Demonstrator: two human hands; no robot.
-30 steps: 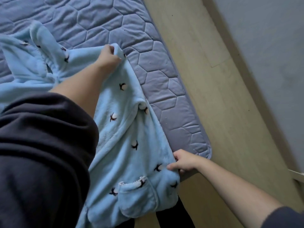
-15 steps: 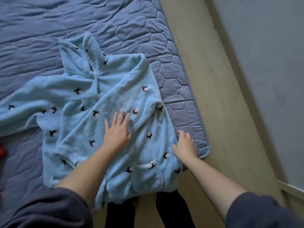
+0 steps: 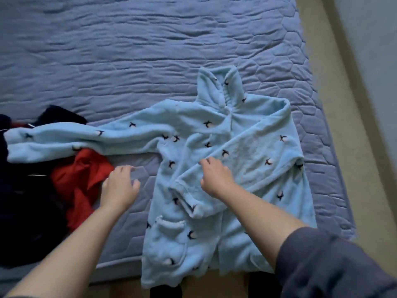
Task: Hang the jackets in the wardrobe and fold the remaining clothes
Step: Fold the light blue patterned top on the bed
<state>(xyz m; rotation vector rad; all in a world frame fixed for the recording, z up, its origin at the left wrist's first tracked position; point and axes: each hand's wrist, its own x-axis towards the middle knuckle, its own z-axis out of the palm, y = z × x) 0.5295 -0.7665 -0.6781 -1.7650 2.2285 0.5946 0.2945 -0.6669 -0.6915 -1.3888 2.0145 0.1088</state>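
Folding of a fleece garment, sleeve stage. The light-blue fleece garment (image 3: pixel 264 147) is lying front-up on the near right part of the quilted mattress (image 3: pixel 150 61), its collar (image 3: pixel 219 87) pointing far and its hem hanging over the near edge. The folded sleeve (image 3: pixel 247 155) is lying diagonally across the chest. The right hand (image 3: pixel 217 179) is resting on it with bent fingers near the cuff; whether they are pinching the fleece or only pressing it cannot be told. The left hand (image 3: pixel 119 186) is hovering over bare mattress just left of the body panel, fingers loosely curled and holding nothing. The outstretched sleeve (image 3: pixel 64 138) is running far to the left, lying over a red garment (image 3: pixel 81 175) and dark clothes (image 3: pixel 28 201). The step in hand appears to be bringing this second sleeve across. Done well, the left hand is taking it near the cuff, lifting it clear of the red garment so nothing is dragged along, and laying it over the first sleeve, while the right hand is pinning the fold already made. Thick fleece is likely to spring back, so each layer probably needs smoothing flat.
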